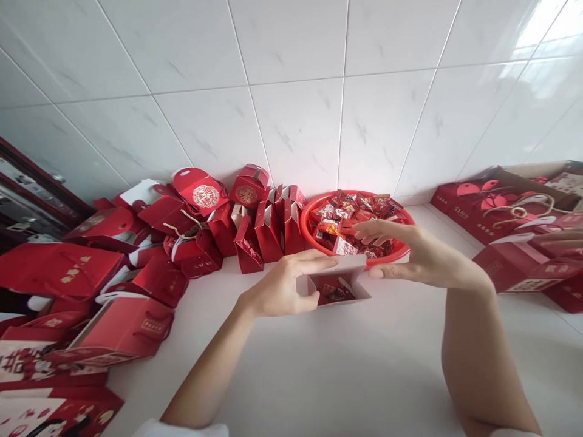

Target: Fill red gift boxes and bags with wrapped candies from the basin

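A small open box [359,291] with pale inner walls stands on the white surface, red wrapped pieces lying inside it. My left hand [285,283] grips the box at its left side, fingers along the back flap and thumb at the near left edge. To the right of the box is my right hand [410,258], its fingers spread and nothing seen in it; its fingertips are over the near right part of a red basin [310,233]. Wrapped candies [344,212] in red and white fill the basin.
Small red boxes [268,230] line the wall left of the basin. Many red gift boxes [166,276] crowd the left side. On the right sit a large red carton [460,212] and more red boxes [514,264]. A tiled wall [296,127] rises behind.
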Available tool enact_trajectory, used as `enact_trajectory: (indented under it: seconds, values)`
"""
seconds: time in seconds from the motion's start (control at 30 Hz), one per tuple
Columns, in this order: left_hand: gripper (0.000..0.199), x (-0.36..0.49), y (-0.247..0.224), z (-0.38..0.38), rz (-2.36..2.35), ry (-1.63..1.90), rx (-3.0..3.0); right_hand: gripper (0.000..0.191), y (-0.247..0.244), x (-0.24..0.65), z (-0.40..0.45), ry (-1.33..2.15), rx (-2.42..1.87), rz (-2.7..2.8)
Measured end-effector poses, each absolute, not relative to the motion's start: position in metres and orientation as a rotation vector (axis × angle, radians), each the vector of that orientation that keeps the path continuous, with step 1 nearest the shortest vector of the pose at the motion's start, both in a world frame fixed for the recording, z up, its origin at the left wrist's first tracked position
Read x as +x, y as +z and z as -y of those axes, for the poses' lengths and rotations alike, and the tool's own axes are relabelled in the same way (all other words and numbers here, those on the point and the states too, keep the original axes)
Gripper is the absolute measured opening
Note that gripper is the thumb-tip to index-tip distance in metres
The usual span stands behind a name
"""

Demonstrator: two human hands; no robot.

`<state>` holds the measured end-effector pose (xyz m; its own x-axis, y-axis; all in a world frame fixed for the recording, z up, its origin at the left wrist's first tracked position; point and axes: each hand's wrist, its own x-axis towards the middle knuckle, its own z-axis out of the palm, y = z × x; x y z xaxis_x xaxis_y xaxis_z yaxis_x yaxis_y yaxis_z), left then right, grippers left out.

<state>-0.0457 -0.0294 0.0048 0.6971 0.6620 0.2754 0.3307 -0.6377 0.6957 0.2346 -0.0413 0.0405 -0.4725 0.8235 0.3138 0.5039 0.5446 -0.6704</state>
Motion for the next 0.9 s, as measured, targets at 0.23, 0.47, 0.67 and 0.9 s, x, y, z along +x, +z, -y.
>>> enact_trajectory:
  seconds: [0.23,0.47,0.67,0.9]
  values:
    - [0.047,-0.053,0.002,0.013,-0.782,1.007,1.981,0.094,0.022,0.214,0.021,0.935,-1.140,2.287]
    - [0.041,-0.054,-0.014,-0.003,-0.913,0.865,1.875,0.035,0.004,0.199,0.002,0.888,-1.192,2.249]
    - [0.086,-0.059,-0.023,-0.012,-0.987,0.634,1.910,0.021,-0.002,0.194,-0.003,0.883,-1.151,2.212]
    - [0.048,-0.058,-0.023,-0.017,-0.894,0.732,1.761,0.049,-0.012,0.199,-0.010,0.998,-1.041,2.071]
